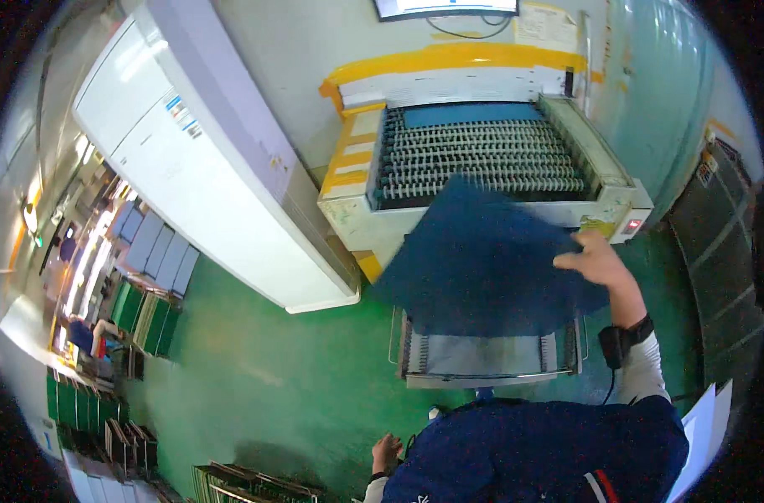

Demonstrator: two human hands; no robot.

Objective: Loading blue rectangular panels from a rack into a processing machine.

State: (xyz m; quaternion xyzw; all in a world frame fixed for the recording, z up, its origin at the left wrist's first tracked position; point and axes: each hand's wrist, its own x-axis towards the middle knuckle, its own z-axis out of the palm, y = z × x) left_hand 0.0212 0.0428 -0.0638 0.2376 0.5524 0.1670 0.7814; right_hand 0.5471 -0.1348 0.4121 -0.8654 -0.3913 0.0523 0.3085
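Observation:
My right hand reaches forward and pinches the right edge of a large dark blue sheet, thumb on its upper face. The sheet is tilted and slightly blurred. It hangs over a metal rack with comb-like sides and covers the front of a roller conveyor machine. On the machine's far rollers lies another blue panel. My left hand hangs low beside my body, away from the sheet, its fingers curled with nothing visible in them.
A tall white cabinet-like unit stands left of the machine. A monitor hangs above it. Dark panels lean at the right. Racks of boards stand at the lower left. Another person is far left.

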